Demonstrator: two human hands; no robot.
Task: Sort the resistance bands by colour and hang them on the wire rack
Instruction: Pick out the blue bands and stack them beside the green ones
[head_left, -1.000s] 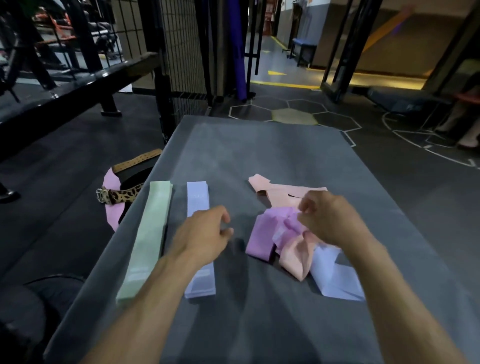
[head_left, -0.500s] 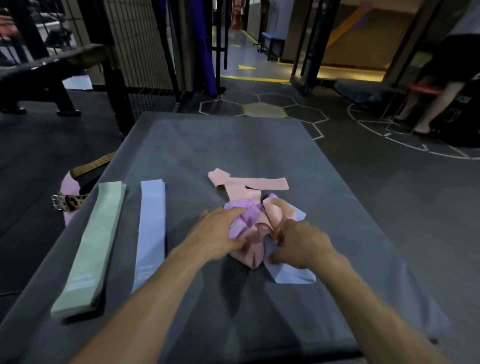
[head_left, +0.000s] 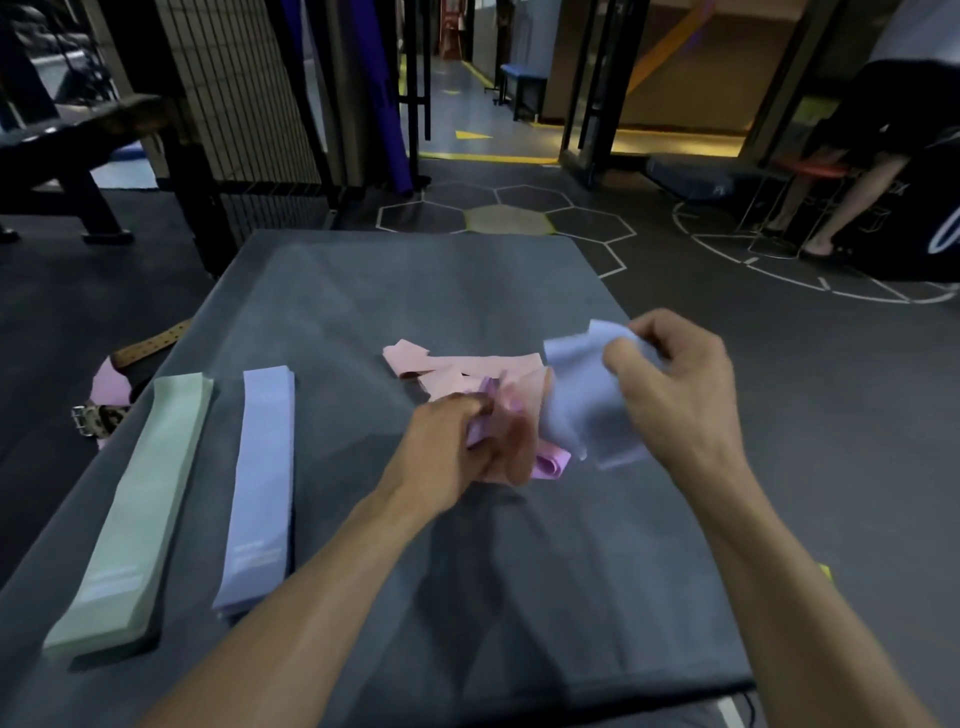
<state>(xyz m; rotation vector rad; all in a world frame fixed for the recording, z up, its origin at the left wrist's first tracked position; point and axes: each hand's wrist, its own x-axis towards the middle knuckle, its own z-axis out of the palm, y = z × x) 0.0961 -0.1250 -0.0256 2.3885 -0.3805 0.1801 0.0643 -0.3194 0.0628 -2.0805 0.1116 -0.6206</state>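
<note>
A tangle of bands lies mid-table on the grey cloth (head_left: 415, 291). My right hand (head_left: 675, 384) grips a pale blue band (head_left: 582, 405) and holds it lifted above the pile. My left hand (head_left: 457, 447) grips a purple band (head_left: 550, 462) low in the tangle, with blurred pink folds beside it. A pink band (head_left: 457, 361) lies flat behind them. At the left, a green band (head_left: 140, 504) and a second pale blue band (head_left: 262, 483) lie straight, side by side. A wire rack (head_left: 244, 93) stands beyond the table's far left corner.
A leopard-print belt (head_left: 101, 418) and a pink item (head_left: 109, 384) lie on the floor left of the table. A black bench (head_left: 78, 135) stands far left. A seated person (head_left: 852, 156) is at the far right. Dark gym flooring surrounds the table.
My right hand has risen up and to the right, pulling the pale blue band out of the pile. My left hand stays low on the purple and pink folds.
</note>
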